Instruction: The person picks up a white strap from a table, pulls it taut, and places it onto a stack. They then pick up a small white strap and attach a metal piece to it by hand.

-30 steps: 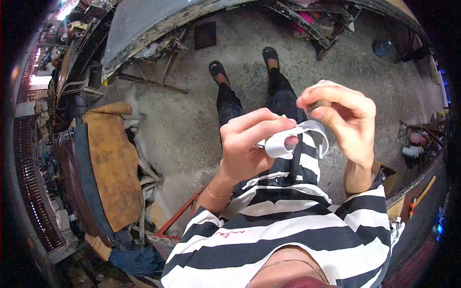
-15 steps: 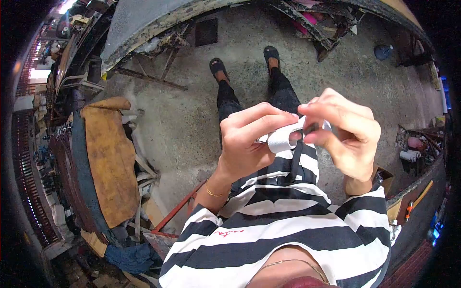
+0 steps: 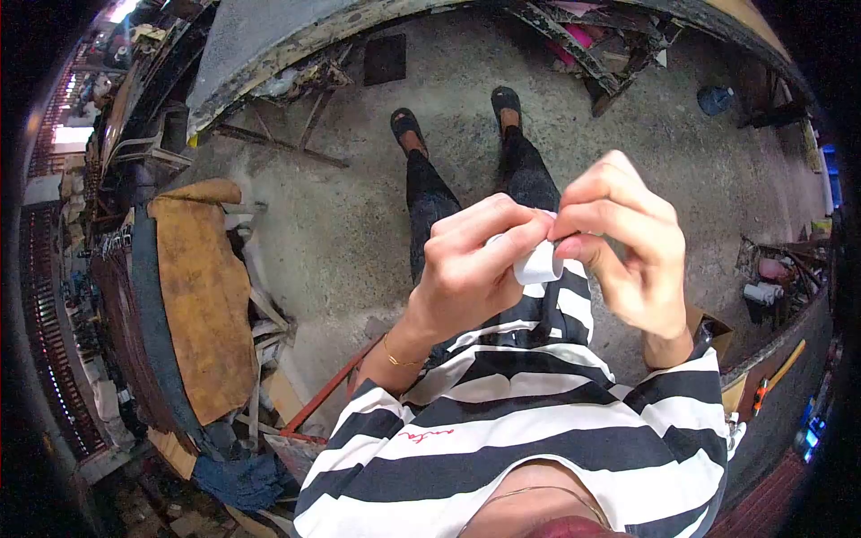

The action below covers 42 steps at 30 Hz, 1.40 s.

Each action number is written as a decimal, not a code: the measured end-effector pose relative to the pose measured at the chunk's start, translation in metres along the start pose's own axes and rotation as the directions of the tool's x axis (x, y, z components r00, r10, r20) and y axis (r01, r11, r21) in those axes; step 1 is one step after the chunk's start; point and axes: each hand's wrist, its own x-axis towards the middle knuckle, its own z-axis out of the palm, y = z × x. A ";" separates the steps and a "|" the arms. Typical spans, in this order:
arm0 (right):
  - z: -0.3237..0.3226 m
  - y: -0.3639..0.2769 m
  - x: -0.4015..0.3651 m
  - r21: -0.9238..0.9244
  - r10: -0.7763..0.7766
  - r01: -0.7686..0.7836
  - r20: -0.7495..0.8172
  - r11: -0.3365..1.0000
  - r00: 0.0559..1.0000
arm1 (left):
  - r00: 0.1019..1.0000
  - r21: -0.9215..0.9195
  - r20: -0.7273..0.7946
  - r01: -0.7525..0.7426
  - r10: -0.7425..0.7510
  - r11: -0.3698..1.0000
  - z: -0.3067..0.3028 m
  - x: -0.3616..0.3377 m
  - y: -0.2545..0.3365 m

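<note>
A white strip (image 3: 541, 264), curled into a loop, is held up in front of my striped shirt. Its material is hard to make out. My left hand (image 3: 477, 251) is closed round the strip, with thumb and forefinger pinching its upper edge. Opposite it, my right hand (image 3: 625, 238) is closed in a pinch at the same upper edge, its fingertips touching or almost touching those of the left. Part of the strip is hidden behind the fingers.
A grey-topped table (image 3: 260, 54) curves along the far side. To the left, a tan hide (image 3: 204, 309) hangs over a stand, with blue cloth (image 3: 240, 482) below it. A cardboard box (image 3: 708, 336) and an orange-handled tool (image 3: 760, 394) are at the right. A blue container (image 3: 715, 99) stands farther back.
My right hand has moved left, closing the gap to my left hand; its fingers now pinch at the strip's edge. The loop of the strip has shifted slightly right.
</note>
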 end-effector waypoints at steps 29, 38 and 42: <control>0.000 0.013 0.012 -0.048 -0.160 0.159 -0.002 0.986 0.987 | 0.998 0.103 -0.038 0.043 -0.040 0.994 0.001 0.005 0.002; 0.007 0.033 0.009 0.442 0.200 -0.161 -0.043 0.882 0.979 | 0.985 0.089 -0.085 0.160 -0.153 0.983 0.008 -0.003 -0.001; -0.004 0.024 0.008 0.437 0.246 -0.169 -0.126 0.884 0.961 | 0.982 0.023 -0.143 0.127 -0.122 0.992 0.007 -0.002 -0.004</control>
